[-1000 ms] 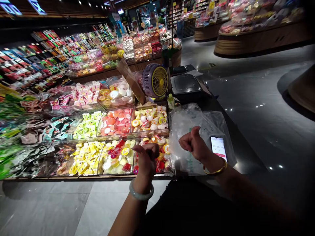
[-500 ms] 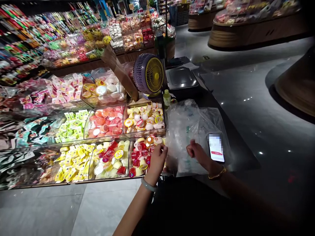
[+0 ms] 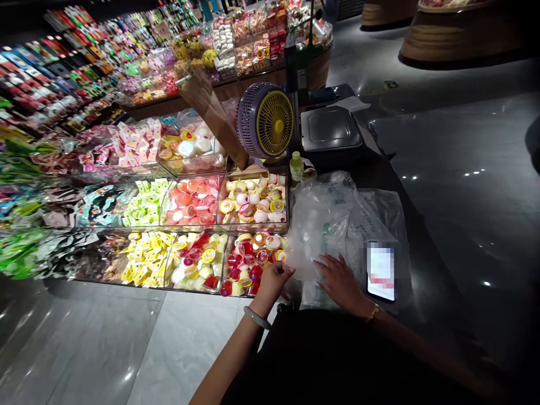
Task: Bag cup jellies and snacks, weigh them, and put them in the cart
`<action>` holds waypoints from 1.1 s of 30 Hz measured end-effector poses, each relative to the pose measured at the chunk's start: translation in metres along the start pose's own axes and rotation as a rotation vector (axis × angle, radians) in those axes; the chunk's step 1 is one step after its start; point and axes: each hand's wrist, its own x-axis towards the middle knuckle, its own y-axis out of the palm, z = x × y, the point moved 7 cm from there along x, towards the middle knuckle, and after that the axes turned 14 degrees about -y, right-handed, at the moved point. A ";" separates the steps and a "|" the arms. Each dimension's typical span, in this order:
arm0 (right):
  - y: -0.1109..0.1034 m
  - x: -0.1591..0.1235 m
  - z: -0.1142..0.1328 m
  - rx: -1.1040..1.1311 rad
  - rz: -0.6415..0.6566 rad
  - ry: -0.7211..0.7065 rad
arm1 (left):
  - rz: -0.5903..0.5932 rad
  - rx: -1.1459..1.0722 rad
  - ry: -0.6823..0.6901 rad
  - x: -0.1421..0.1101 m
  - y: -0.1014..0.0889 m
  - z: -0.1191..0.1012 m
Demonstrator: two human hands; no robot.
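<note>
Clear plastic bags [image 3: 337, 216] lie crumpled in a layer on the dark counter in front of me. My left hand [image 3: 273, 284], with a pale bangle on the wrist, is closed in a pinch at the left edge of the plastic, beside the jelly cups [image 3: 248, 264]. A thin edge of bag appears to be between thumb and fingers. My right hand [image 3: 342, 286] lies palm down on the bags with its fingers spread, holding nothing. A lit phone [image 3: 380, 271] rests on the plastic to the right of it.
Behind the bags stand a small green-capped bottle [image 3: 296, 167], a purple and yellow fan [image 3: 270, 121] and a weighing scale [image 3: 331, 129]. Divided bins of wrapped yellow sweets [image 3: 147, 259] and jellies fill the left. The counter's right edge [image 3: 415, 211] borders the floor.
My right hand has gone from curled above the bags to spread flat on them. My left hand has come down slightly to the bag's edge. The view has shifted left.
</note>
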 end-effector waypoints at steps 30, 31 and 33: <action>0.025 0.132 0.338 1.028 0.522 -0.770 | -0.295 -1.136 -0.139 -0.228 -0.174 0.138; 0.032 0.137 0.350 1.044 0.528 -0.752 | -0.310 -1.157 -0.158 -0.232 -0.186 0.149; 0.045 0.148 0.373 1.071 0.547 -0.692 | -0.377 -1.217 -0.197 -0.239 -0.214 0.176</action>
